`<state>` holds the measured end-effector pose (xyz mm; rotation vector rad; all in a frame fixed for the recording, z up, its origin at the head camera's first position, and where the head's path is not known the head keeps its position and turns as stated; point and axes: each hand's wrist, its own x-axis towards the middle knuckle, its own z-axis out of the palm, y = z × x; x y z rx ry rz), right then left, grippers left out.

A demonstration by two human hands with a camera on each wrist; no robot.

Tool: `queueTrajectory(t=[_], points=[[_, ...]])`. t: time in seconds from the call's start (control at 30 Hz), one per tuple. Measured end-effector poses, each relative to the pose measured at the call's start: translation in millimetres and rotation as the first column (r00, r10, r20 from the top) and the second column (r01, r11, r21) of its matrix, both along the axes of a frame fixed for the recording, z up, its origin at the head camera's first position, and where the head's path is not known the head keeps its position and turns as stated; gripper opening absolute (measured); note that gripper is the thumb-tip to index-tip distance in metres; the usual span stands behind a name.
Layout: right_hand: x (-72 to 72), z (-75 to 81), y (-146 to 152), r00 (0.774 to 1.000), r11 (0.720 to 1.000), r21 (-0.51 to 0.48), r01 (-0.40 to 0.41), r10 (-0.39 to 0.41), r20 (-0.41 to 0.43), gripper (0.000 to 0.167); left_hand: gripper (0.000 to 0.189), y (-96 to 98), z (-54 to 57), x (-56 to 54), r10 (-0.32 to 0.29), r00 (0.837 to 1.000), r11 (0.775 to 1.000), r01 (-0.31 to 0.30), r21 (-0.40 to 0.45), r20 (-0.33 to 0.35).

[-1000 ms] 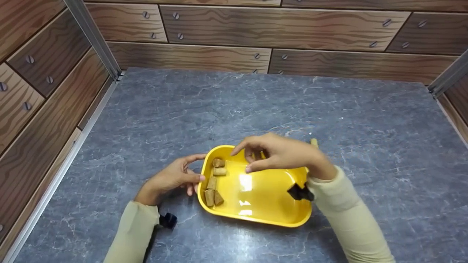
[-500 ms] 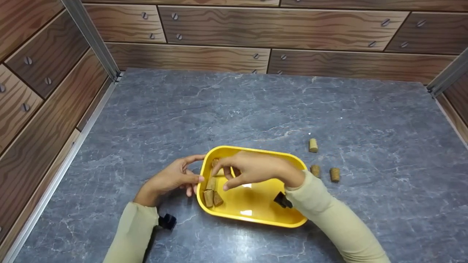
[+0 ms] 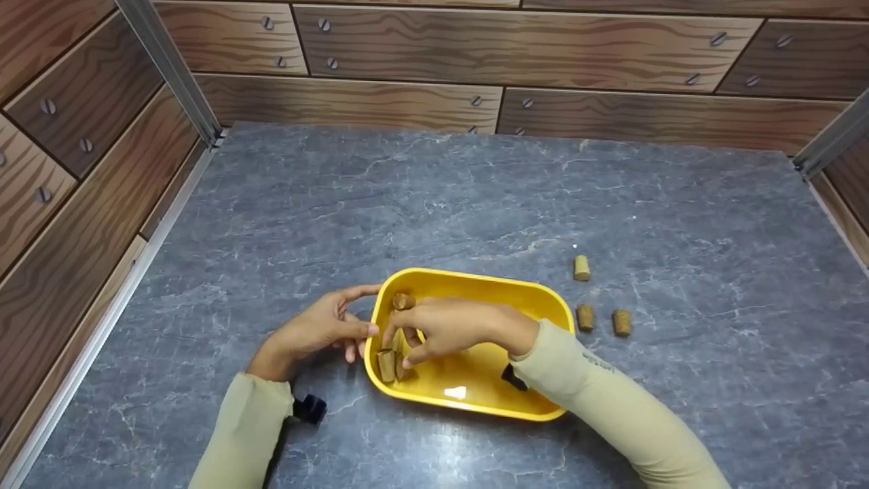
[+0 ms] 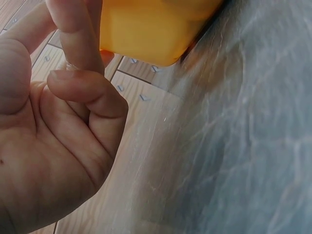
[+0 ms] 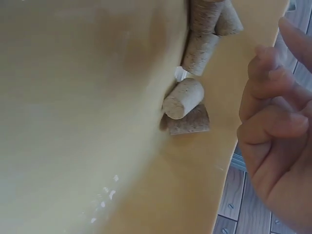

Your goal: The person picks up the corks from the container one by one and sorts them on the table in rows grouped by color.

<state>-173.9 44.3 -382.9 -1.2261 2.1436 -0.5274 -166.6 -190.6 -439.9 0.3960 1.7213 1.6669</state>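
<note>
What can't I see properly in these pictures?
- Head view: some corks in the tray are partly hidden behind the right hand.
- Head view: the tips of some fingers of the left hand are behind the tray.
- Head view: the marks on the right sleeve are too small to read.
- Left wrist view: the top edge cuts off the tray.

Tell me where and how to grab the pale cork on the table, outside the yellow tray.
Pinch the pale cork around its middle, finger and thumb on opposite long sides, probably coming from above. Its short, round body suits a pinch, and it sits apart from the yellow tray and two darker corks, so both sides look free.
</note>
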Motion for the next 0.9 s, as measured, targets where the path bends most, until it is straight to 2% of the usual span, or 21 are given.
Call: queueTrajectory(t=[0.43, 0.9], points=[[-1.7, -6.8, -7, 0.998, 0.999, 0.034, -0.014, 0.016, -0.055, 0.033, 0.079, -0.4, 1.5, -0.7, 0.013, 0.999, 1.0, -0.012, -0.005, 0.033], [0.3, -11.5, -16, 1.0, 0.998, 0.069, -0.014, 0.015, -0.011, 0.031, 0.08, 0.3, 1.7, 0.1, 0.014, 1.0, 1.0, -0.013, -0.022, 0.023]])
